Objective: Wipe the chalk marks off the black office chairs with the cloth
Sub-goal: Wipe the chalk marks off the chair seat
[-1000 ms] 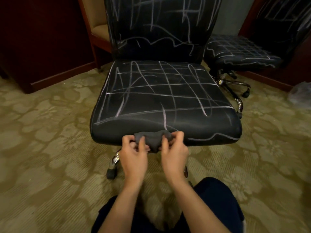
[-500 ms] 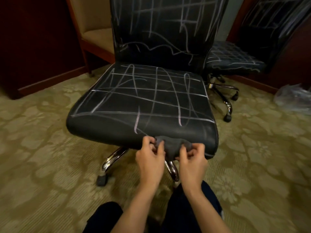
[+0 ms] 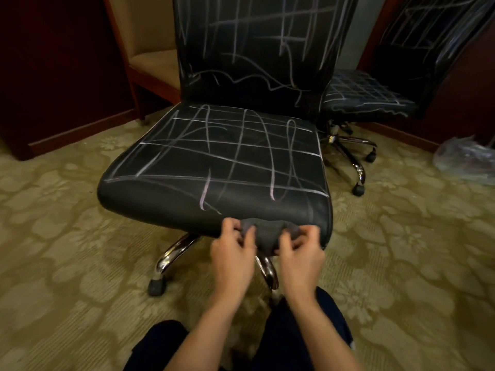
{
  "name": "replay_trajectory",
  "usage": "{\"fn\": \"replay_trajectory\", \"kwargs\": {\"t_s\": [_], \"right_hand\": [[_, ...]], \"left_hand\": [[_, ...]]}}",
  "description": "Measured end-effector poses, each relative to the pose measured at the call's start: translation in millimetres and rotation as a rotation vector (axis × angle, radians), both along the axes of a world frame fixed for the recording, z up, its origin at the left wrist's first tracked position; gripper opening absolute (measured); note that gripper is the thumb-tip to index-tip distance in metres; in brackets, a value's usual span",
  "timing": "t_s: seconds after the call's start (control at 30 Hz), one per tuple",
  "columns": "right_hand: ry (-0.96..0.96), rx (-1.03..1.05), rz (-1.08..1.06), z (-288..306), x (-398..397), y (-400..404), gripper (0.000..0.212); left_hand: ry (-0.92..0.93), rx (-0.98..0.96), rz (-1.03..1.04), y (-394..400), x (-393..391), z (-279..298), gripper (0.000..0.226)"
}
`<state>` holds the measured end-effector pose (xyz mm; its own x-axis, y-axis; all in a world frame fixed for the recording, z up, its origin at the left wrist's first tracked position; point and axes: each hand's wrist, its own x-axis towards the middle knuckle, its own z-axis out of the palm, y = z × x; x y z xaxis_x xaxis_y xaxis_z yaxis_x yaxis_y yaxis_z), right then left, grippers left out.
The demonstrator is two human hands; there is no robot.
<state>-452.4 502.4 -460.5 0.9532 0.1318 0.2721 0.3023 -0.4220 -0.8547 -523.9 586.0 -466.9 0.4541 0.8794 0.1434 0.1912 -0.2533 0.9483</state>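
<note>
Cloth (image 3: 263,232), dark grey and bunched into a loose fold, hangs stretched between both hands right at the front edge of the nearer black office chair (image 3: 214,167), level with the seat's rounded lip and toward its right corner; whether it touches the upholstery cannot be told. The left hand (image 3: 232,257) pinches the cloth's left end, thumb and curled fingers closed round the fabric, and the right hand (image 3: 301,259) grips the right end the same way, its fingers bent tight over the bunched material. Both forearms reach up from the bottom of the view, above knees in dark trousers (image 3: 302,341). White and pale lilac chalk marks (image 3: 235,153) cross the seat in a rough grid of long strokes and loops, and more scribbles run over the upright backrest (image 3: 257,49). Chrome legs on castors (image 3: 171,253) show beneath the seat. Behind and to the right stands a second black chair (image 3: 367,95), its seat and back also lined with chalk, on its own chrome base. A tan upholstered wooden armchair (image 3: 152,60) sits at the back left beside dark wood panelling. A crumpled clear plastic bag (image 3: 466,159) lies on the floral olive carpet (image 3: 67,236) at the far right.
</note>
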Motion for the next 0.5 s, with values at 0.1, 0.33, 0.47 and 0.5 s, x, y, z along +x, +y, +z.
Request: {"fn": "replay_trajectory", "kwargs": {"t_s": [0.1, 0.33, 0.47, 0.5], "right_hand": [[0.000, -0.008, -0.107, 5.8, 16.9, -26.4, 0.018], [0.021, -0.043, 0.144, -4.0, -27.7, 32.8, 0.014], [0.087, -0.064, 0.331, -7.5, -44.7, 50.4, 0.013], [0.089, -0.056, 0.328, -7.3, -40.1, 44.8, 0.012]], "left_hand": [[0.051, 0.054, -0.113, -26.8, 20.8, 8.8, 0.021], [0.094, 0.072, 0.096, 33.8, -24.3, -6.3, 0.013], [0.114, 0.057, 0.216, 50.0, -45.1, -0.8, 0.011], [0.103, 0.049, 0.216, 44.8, -41.3, 0.9, 0.010]]}}
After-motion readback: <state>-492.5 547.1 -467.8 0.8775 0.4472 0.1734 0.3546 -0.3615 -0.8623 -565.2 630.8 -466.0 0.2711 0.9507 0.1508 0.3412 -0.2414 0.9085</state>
